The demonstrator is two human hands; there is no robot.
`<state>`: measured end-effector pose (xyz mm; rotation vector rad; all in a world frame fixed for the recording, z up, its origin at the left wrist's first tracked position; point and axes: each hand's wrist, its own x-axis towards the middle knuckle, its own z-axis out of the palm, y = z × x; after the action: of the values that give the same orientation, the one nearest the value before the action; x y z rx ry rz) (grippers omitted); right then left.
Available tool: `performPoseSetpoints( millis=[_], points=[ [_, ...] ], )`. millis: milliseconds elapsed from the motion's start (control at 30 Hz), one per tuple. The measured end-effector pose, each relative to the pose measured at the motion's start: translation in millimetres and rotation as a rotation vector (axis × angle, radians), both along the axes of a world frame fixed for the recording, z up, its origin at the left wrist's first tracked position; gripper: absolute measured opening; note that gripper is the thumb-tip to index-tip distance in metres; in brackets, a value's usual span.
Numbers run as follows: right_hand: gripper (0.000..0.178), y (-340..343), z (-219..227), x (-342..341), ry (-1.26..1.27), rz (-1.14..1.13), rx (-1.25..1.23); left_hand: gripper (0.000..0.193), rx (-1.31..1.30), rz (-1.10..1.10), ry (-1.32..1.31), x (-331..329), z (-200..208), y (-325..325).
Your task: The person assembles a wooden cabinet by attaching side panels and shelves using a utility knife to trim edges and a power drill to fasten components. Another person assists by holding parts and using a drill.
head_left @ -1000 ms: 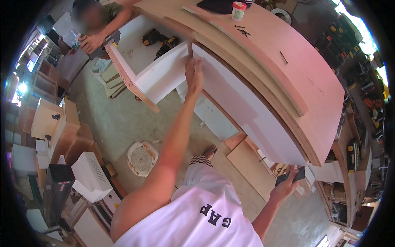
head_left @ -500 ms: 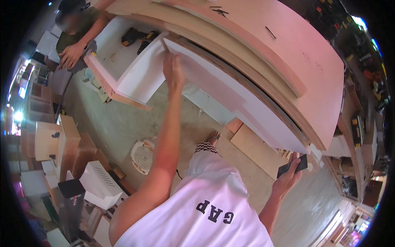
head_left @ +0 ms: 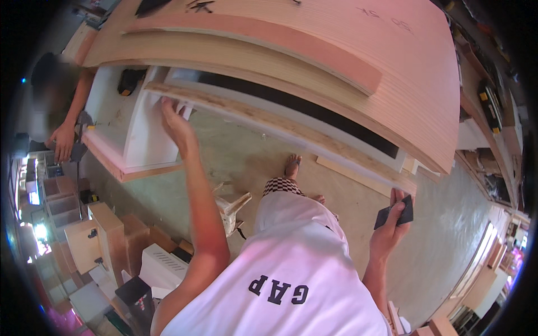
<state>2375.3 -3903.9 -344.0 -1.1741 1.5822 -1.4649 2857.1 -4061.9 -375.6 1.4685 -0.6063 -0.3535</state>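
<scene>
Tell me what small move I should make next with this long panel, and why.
Perhaps steady the long panel with your left hand before shifting it: that hand is at the panel's left end, while your right hand, by the other end, also holds a dark flat pad, which may leave it less free to grip.

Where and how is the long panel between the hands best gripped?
Probably near both ends, from the wearer's side and below: the long panel shows its narrow edge uppermost, and its length suits two-handed support. The left hand is at its left end; the right hand, holding a dark block, near the other.
</scene>
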Motion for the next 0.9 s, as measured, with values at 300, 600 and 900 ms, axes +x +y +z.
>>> performPoseSetpoints(
  millis=[300,600,900],
  points=[
    [0.051,27,9,11,0.124,-0.025,0.045,0.061,0.033,-0.321,-1.234,-64,92,46],
    [0.054,70,-1,0,0.060,0.002,0.022,0.053,0.078,-0.365,-1.107,-63,81,84],
    [0.050,85,-17,-30,0.010,-0.092,0.087,0.041,-0.031,-0.321,-1.131,-58,78,111]
  ],
)
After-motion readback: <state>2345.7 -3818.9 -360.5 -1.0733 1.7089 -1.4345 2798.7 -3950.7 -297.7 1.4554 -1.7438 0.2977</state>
